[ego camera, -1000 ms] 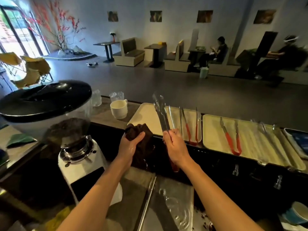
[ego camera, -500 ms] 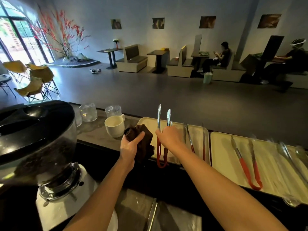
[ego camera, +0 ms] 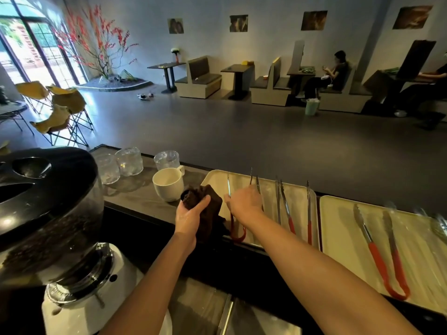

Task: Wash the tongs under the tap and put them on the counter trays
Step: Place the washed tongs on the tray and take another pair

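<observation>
Left cream tray (ego camera: 217, 181) carries the red-handled tongs (ego camera: 232, 226), looped end past its near rim, your right hand (ego camera: 244, 201) closed over both arms, your left hand (ego camera: 191, 218) clutching a dark cloth (ego camera: 209, 209) just beside.

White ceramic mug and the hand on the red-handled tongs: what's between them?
Head view: a dark brown cloth, gripped by the left hand, sits between white mug and right hand holding the red-handled tongs.
</observation>
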Demonstrator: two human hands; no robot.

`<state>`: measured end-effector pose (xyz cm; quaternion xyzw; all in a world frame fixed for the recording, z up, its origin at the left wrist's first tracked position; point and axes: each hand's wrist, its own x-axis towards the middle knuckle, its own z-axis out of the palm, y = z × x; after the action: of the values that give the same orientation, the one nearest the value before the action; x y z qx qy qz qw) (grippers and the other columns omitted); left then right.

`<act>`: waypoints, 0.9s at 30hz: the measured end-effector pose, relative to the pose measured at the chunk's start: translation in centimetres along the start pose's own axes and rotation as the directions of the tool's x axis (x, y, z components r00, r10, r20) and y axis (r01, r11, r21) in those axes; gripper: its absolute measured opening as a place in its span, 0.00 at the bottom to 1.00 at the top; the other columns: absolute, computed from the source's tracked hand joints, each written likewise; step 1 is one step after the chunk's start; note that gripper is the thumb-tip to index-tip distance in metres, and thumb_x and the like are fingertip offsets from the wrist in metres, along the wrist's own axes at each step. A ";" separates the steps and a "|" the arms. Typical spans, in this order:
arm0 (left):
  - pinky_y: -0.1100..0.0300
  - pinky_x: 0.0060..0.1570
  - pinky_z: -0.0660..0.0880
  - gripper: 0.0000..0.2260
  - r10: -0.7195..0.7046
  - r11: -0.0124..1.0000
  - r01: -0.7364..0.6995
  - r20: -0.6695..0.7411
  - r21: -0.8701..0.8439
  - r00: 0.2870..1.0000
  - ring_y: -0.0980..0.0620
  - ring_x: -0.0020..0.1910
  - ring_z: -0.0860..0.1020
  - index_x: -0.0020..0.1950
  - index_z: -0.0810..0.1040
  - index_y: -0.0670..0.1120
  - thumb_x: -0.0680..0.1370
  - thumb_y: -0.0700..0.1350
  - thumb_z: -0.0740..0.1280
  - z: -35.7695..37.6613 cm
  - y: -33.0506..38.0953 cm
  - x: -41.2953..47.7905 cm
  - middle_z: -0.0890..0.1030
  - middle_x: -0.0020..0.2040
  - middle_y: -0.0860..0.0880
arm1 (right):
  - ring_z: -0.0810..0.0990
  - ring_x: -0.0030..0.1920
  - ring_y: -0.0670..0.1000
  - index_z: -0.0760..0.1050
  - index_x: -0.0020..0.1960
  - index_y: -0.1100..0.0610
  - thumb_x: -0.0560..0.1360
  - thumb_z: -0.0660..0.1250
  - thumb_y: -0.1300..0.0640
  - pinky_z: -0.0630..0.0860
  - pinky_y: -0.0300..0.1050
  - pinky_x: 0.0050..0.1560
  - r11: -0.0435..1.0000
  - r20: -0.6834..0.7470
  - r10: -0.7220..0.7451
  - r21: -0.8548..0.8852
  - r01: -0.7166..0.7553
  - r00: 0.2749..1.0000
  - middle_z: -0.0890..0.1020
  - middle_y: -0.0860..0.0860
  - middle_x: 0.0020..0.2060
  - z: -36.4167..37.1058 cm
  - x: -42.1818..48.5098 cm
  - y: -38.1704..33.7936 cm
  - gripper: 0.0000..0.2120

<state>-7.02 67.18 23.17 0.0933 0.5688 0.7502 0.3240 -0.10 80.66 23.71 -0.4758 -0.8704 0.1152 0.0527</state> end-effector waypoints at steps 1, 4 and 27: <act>0.46 0.58 0.78 0.16 -0.005 1.000 0.005 -0.001 -0.004 1.000 0.47 0.55 0.82 0.59 0.78 0.52 0.73 0.42 0.75 -0.1 0.1 -0.1 0.84 0.55 0.47 | 0.77 0.52 0.53 0.80 0.55 0.61 0.81 0.57 0.38 0.76 0.45 0.54 0.998 -0.012 -0.006 -0.057 0.005 1.000 0.75 0.60 0.63 -0.1 -0.4 -0.1 0.26; 0.47 0.59 0.77 0.19 -0.004 1.000 0.004 -0.008 0.003 1.000 0.47 0.56 0.81 0.63 0.77 0.50 0.73 0.43 0.74 -0.2 0.7 -0.9 0.83 0.56 0.47 | 0.79 0.52 0.55 0.80 0.58 0.60 0.81 0.52 0.34 0.78 0.46 0.53 0.982 -0.061 -0.015 -0.191 0.003 0.998 0.70 0.62 0.69 -0.5 -1.4 -0.3 0.32; 0.57 0.51 0.78 0.14 0.195 0.981 -0.192 -0.169 0.037 0.966 0.51 0.51 0.84 0.58 0.81 0.49 0.73 0.42 0.74 -18.5 3.5 -21.3 0.86 0.51 0.50 | 0.78 0.41 0.49 0.68 0.49 0.49 0.81 0.61 0.46 0.65 0.44 0.39 0.802 -0.168 -0.363 0.445 0.399 0.916 0.77 0.46 0.41 1.6 -27.2 -10.8 0.08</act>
<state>-1.37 39.38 25.02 0.0865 0.5906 0.7775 0.1978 5.48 51.90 25.38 -0.2678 -0.8912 0.2919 0.2208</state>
